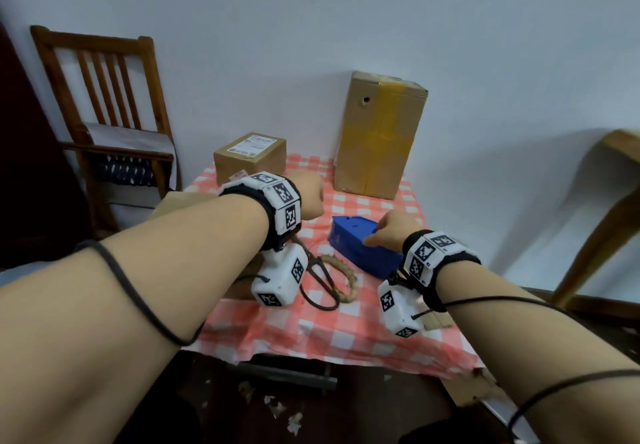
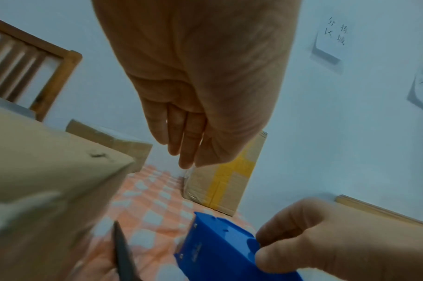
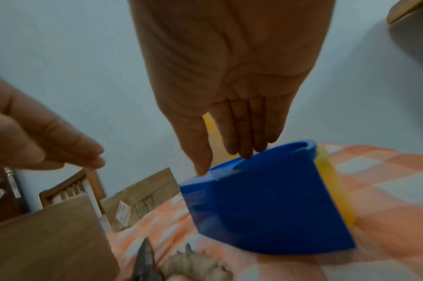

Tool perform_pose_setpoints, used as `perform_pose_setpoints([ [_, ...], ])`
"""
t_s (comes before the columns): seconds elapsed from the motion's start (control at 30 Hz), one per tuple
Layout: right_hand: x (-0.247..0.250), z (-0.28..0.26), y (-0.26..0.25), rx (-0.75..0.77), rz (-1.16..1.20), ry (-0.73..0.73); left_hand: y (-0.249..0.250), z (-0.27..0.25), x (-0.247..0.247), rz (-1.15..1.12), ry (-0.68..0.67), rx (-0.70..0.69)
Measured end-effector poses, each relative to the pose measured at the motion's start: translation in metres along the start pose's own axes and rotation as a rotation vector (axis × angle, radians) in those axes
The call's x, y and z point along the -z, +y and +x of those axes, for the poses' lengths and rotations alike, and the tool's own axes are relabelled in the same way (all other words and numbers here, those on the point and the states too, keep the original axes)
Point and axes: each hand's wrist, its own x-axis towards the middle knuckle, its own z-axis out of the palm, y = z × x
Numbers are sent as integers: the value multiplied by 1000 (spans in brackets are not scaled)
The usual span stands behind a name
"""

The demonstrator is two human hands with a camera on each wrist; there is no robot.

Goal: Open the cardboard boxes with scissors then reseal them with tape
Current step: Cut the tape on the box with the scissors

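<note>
While my right hand [image 1: 393, 230] rests straight fingers on the blue dispenser [image 1: 360, 247], my left hand [image 1: 308, 197] hovers relaxed and empty, with scissors [image 1: 320, 279] just left of the dispenser and boxes [image 1: 379, 135] behind it.

Tape dispenser [image 1: 360, 247]: set on the table [image 1: 346, 336], touched from above by the right hand [image 1: 393, 228].
Scissors [image 1: 320, 279]: laid left of that grip, under the left hand [image 1: 306, 195].
Tall box [image 1: 379, 135]: stood behind the grip, by the wall.
Small box [image 1: 250, 156]: placed behind-left of it.
Chair [image 1: 104, 111]: farther left, off the table.
</note>
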Motion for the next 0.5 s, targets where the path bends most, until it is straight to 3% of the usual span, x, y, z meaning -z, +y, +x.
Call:
perform_pose_setpoints([
  [0.17, -19, -1, 12, 77, -238, -83, 19, 4, -11, -45, 12, 3],
  [0.3, -28, 1, 14, 111, -261, -64, 18, 1, -16, -168, 31, 73],
  [0.4, -19, 1, 15, 132, -148, -18, 20, -4, -17, -322, 58, 132],
  [0.5, -3, -3, 14, 82, 176, 48, 21, -5, -17, -613, 78, 198],
])
